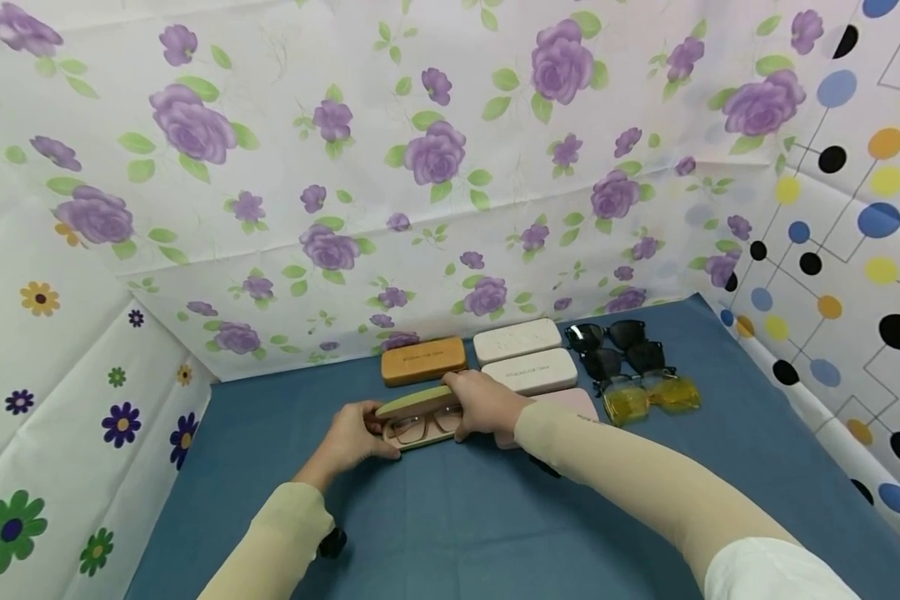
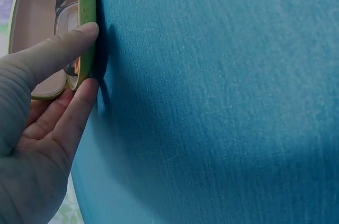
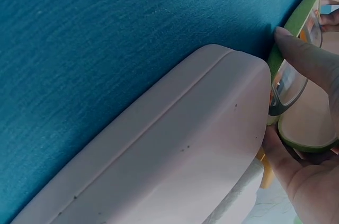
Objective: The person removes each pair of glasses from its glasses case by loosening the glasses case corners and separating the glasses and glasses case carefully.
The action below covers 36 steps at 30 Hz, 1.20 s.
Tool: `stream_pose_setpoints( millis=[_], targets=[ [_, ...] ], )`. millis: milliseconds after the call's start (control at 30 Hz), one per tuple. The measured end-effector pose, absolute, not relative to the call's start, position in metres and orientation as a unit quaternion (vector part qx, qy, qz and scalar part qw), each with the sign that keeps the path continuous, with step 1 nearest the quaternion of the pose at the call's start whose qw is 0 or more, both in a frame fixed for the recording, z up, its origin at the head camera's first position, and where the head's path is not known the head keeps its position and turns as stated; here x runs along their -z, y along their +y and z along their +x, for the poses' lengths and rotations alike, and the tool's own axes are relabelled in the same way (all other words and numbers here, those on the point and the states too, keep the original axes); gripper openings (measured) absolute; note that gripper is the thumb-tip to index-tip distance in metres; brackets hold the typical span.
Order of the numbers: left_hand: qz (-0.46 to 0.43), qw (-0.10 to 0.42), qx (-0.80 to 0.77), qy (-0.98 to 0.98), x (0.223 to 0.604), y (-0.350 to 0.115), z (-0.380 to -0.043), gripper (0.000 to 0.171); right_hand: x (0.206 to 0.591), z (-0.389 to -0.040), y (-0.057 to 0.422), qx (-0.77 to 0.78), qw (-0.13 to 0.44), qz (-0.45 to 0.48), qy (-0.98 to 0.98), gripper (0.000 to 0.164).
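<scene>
A green glasses case [image 1: 414, 403] with a pale pink lining stands with its lid raised, held at its two ends. Inside it lies a pair of clear-lensed eyeglasses [image 1: 411, 430]. My left hand [image 1: 351, 435] grips the left end, its thumb on the front edge of the base, as the left wrist view shows. The right hand [image 1: 486, 403] grips the other end, thumb at the front and fingers around the back. Close by that hand is a closed pink glasses case [image 3: 185, 134], which fills much of the right wrist view.
Behind the hands lie a closed orange case [image 1: 423, 361] and two white cases, one nearer [image 1: 531, 372] and one farther [image 1: 517, 339]. To the right are dark sunglasses [image 1: 648, 357], another dark pair [image 1: 628, 333], and yellow-lensed glasses [image 1: 678, 395]. Patterned cloth walls enclose the blue tabletop [image 1: 450, 525].
</scene>
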State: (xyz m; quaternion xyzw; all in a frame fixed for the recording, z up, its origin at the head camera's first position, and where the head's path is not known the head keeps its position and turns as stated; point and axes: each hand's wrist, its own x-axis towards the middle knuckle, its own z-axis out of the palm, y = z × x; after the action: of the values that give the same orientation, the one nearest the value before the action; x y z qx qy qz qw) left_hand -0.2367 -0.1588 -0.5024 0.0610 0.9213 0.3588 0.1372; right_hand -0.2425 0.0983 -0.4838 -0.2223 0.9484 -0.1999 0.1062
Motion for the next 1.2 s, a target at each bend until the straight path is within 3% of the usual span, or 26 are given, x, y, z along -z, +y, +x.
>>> stream_pose_setpoints(
  millis=[267,433,567,867,1067,1200],
  targets=[
    [0.066,0.140,-0.362,0.919,0.501,-0.159,-0.239,0.071,0.483,-0.242,0.103,0.207,0.097,-0.219,0.949,0.099],
    [0.066,0.142,-0.361,0.919,0.502,-0.159,-0.241,0.066,0.471,-0.236,0.109,0.211,0.083,-0.214,0.950,0.093],
    [0.070,0.141,-0.363,0.918,0.503,-0.159,-0.242,0.068,0.460,-0.227,0.116,0.218,0.041,-0.219,0.950,0.078],
    [0.060,0.154,-0.361,0.918,0.500,-0.162,-0.237,0.073,0.455,-0.200,0.114,0.196,-0.046,-0.237,0.950,0.020],
    [0.061,0.152,-0.371,0.914,0.500,-0.161,-0.239,0.070,0.461,-0.195,0.096,0.124,-0.046,-0.292,0.947,0.014],
    [0.049,0.159,-0.396,0.903,0.501,-0.161,-0.239,0.083,0.468,-0.198,0.086,0.094,-0.038,-0.292,0.951,0.015]
  ],
)
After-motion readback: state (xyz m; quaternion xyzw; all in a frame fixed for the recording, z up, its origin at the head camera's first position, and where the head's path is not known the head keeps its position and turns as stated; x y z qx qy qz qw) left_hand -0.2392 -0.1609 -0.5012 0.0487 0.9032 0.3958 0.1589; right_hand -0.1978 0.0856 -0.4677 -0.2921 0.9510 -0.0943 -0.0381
